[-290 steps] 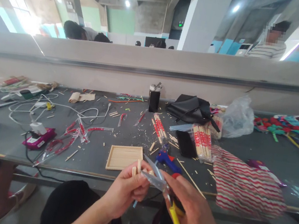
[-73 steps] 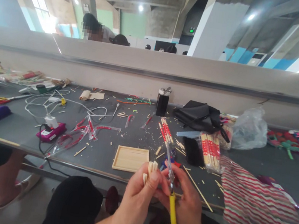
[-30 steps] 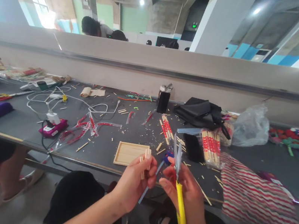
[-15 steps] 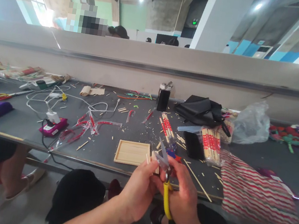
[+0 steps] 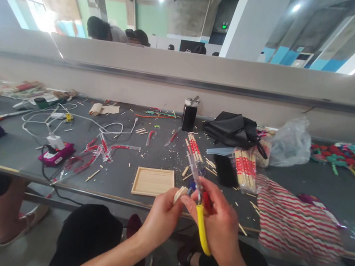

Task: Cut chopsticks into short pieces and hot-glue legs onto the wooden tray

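1. Short sticks [image 5: 180, 193] bunched in my left grip [image 5: 164, 216] at the surface's [image 5: 113, 183] front edge, pinched together, presumably for alignment.
2. Right grip [image 5: 220, 223] holds yellow-handled scissors [image 5: 201, 230], blades toward the back edge, likely to clear the sticks.
3. Wooden tray [image 5: 154, 182] near front edge, probably for easy reach.

See a black bag [image 5: 232, 130] left of a clear plastic bag [image 5: 292, 144], both farther back than a striped cloth [image 5: 294, 221]. Find a white charger [image 5: 55, 141] well to the left
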Action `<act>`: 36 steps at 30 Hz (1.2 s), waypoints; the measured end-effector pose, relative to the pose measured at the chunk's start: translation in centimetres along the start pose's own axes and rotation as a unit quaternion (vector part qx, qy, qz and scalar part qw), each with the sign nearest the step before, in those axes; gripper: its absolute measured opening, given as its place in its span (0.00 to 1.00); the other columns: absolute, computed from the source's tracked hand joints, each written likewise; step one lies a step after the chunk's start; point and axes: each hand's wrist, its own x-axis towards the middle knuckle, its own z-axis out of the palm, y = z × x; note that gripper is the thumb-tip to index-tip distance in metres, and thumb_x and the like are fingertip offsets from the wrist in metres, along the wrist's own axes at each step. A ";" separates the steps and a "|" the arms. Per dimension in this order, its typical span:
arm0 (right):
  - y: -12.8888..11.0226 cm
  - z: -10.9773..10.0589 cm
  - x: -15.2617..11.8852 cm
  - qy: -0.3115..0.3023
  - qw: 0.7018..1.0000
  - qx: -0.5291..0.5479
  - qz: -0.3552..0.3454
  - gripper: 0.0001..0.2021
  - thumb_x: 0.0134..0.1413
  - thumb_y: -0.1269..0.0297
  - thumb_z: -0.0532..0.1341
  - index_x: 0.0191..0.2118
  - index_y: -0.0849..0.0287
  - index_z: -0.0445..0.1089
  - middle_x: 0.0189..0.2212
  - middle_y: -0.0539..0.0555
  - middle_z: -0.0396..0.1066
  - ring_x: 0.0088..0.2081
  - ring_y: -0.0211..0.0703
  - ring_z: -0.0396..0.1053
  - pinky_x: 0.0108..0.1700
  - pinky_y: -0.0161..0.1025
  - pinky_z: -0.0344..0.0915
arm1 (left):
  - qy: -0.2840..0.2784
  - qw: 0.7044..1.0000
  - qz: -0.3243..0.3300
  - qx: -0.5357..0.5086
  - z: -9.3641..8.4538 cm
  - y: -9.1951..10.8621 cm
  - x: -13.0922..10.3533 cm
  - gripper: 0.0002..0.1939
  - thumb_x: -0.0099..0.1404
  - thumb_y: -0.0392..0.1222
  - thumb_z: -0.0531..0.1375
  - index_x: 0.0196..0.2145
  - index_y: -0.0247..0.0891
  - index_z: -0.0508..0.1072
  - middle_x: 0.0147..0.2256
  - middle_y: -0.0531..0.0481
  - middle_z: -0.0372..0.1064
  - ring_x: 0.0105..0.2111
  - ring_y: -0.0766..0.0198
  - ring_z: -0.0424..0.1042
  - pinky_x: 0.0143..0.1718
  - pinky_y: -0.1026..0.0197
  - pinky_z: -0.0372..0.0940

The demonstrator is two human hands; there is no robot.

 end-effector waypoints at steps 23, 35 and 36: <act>0.5 -2.1 1.4 -0.107 0.987 0.065 0.104 0.21 0.48 0.63 0.63 0.50 0.58 0.66 0.26 0.48 0.69 0.25 0.37 0.67 0.27 0.32 0.65 | -0.197 0.923 -0.191 -0.271 -1.7 1.7 0.7 0.17 0.61 0.51 0.60 0.35 0.31 0.72 0.31 0.41 0.72 0.26 0.62 0.74 0.22 0.66 0.67; 1.8 -0.7 -0.7 -0.023 0.998 0.056 0.032 0.26 0.50 0.60 0.65 0.55 0.55 0.62 0.39 0.55 0.73 0.35 0.44 0.72 0.38 0.41 0.71 | -0.055 0.910 -0.170 -0.374 -1.4 2.1 0.7 0.10 0.63 0.43 0.60 0.34 0.31 0.70 0.31 0.42 0.74 0.30 0.62 0.76 0.32 0.63 0.70; 1.9 -0.5 -1.0 -0.009 0.999 0.028 0.016 0.26 0.49 0.60 0.66 0.55 0.54 0.62 0.42 0.56 0.72 0.37 0.46 0.73 0.40 0.43 0.71 | -0.040 0.905 -0.167 -0.388 -1.3 2.2 0.7 0.09 0.63 0.42 0.60 0.34 0.31 0.70 0.31 0.42 0.75 0.30 0.62 0.76 0.33 0.63 0.70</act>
